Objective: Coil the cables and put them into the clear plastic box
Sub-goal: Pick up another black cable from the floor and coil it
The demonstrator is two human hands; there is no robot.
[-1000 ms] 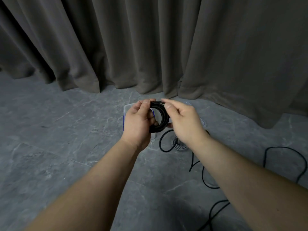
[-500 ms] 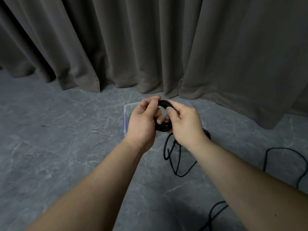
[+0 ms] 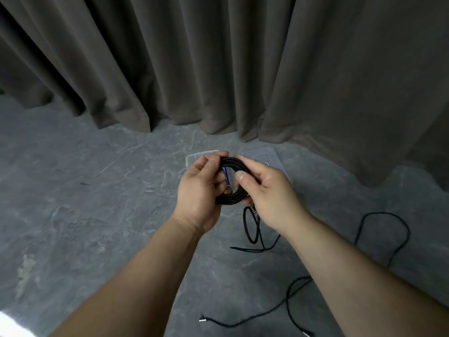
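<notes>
A grey stone floor [image 3: 73, 203] is backed by a dark curtain [image 3: 218, 57]. Above the clear plastic box [image 3: 192, 158], a black cable coil [image 3: 233, 181] is gripped from both sides: the left hand [image 3: 199, 190] is curled round its left edge, the right hand [image 3: 269, 193] pinches its right edge. A loose tail [image 3: 252, 229] hangs to the floor, and a second cable [image 3: 384, 239] lies uncoiled at the right.
</notes>
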